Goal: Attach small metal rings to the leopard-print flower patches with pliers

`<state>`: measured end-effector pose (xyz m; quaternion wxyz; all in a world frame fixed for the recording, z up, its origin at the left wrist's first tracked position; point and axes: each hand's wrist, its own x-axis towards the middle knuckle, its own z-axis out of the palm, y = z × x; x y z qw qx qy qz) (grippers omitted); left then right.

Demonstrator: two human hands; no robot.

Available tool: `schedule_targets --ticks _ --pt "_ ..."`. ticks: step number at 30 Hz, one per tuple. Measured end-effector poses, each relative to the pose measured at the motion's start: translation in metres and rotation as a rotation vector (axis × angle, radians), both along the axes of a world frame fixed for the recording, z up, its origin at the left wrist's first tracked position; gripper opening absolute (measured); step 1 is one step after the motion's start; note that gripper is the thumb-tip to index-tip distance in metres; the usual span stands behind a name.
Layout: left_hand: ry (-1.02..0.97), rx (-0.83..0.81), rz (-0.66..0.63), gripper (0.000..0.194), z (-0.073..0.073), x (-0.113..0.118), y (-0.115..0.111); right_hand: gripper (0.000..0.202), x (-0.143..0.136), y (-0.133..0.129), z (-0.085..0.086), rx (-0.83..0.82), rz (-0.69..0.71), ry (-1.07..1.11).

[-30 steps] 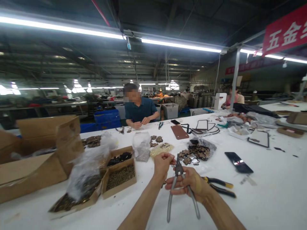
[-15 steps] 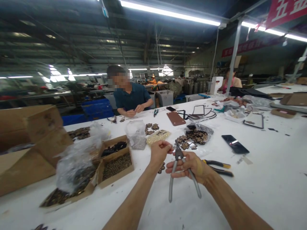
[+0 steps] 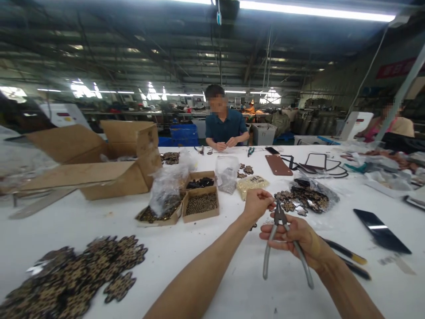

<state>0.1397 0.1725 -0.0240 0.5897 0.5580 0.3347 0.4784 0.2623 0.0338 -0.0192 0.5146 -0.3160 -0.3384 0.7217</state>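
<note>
My right hand [image 3: 300,237] holds a pair of pliers [image 3: 280,215], grey handles spread and jaws pointing away from me. My left hand [image 3: 258,204] has its fingertips pinched together right beside the jaws; what lies between them is too small to make out. Just beyond the jaws, flower-shaped patterned pieces [image 3: 288,206] lie beside and in a clear plastic bag [image 3: 328,197]. Under my wrists, part of another flower piece [image 3: 253,227] shows. A second tool with black and yellow handles [image 3: 352,257] lies partly hidden behind my right hand.
A large pile of flower pieces [image 3: 71,279] spreads at front left. Small cardboard boxes [image 3: 201,216] of metal bits stand left of my hands, a big open carton [image 3: 116,188] farther left. A phone [image 3: 381,230] lies right. Across the white table sits a co-worker [image 3: 224,126].
My view has turned to the left, so the table's things shift rightward and the flower pile comes into sight. Both hands keep nearly the same pose around the pliers.
</note>
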Motion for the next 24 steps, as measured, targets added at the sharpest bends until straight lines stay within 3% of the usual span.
schedule_targets --ticks 13,24 --pt "0.017 0.018 0.017 0.007 -0.002 -0.004 0.007 0.062 -0.01 -0.004 0.005 -0.014 0.063 -0.028" --pt "0.078 0.124 -0.037 0.007 0.006 -0.009 0.002 0.066 -0.007 -0.005 0.007 -0.031 0.052 -0.016"
